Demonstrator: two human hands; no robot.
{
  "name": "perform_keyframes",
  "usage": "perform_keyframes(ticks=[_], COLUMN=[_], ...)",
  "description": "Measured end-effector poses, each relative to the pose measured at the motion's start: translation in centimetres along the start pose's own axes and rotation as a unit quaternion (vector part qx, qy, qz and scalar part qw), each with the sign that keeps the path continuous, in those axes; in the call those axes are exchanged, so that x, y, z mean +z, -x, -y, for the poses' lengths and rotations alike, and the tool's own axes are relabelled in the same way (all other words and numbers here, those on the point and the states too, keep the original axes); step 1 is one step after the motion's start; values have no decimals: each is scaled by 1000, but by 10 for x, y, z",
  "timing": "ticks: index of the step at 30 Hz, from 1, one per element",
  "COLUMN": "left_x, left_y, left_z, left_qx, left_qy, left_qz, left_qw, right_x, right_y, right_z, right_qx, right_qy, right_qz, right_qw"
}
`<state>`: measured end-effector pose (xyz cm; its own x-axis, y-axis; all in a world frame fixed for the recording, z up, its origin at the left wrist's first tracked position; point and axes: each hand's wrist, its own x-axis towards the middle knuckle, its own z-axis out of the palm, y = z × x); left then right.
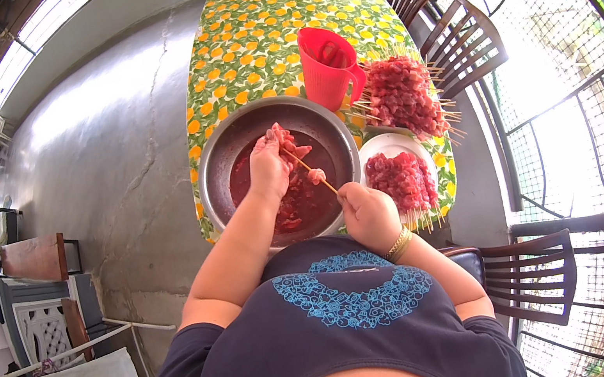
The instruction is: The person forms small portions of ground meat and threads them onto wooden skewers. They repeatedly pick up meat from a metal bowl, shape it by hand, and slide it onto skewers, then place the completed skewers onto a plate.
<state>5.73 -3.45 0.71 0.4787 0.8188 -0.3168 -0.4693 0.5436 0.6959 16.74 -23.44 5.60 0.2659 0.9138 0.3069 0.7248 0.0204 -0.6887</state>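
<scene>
Over a wide metal bowl [211, 151] my left hand [268, 164] is closed on pieces of raw meat [295, 147]. My right hand [369, 213] grips the lower end of a thin wooden skewer [329, 186], which slants up and left toward the left hand. One chunk of meat [316, 177] sits partway along the stick, apart from the meat in the left fingers. The skewer's upper tip is hidden by that meat. Reddish liquid and more cut meat [291, 210] lie in the bowl below.
To the right, a white plate [382, 146] bears skewered meat [401, 181]. Beyond it is a larger pile of meat skewers [404, 97]. A red pitcher [327, 74] stands behind the bowl on the fruit-patterned tablecloth [266, 12]. Wooden chairs [462, 41] line the right side.
</scene>
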Motion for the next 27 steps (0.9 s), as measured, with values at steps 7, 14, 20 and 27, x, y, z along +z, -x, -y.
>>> perform_keyframes(ticks=[7, 14, 20, 27], left_x=[-12, 5, -4, -6], left_y=[-6, 3, 10, 22], left_z=[-6, 9, 5, 7], left_qx=[-65, 65, -7, -83], left_qy=[92, 42, 75, 87], left_qz=[76, -20, 4, 34], left_qw=[991, 997, 997, 992], right_x=[3, 6, 10, 18], right_y=[1, 0, -1, -3], right_z=[-5, 2, 7, 5], right_qx=[4, 14, 20, 45], right_qy=[-14, -11, -13, -35], right_qz=[-9, 3, 10, 20], right_qw=[1000, 1000, 1000, 998])
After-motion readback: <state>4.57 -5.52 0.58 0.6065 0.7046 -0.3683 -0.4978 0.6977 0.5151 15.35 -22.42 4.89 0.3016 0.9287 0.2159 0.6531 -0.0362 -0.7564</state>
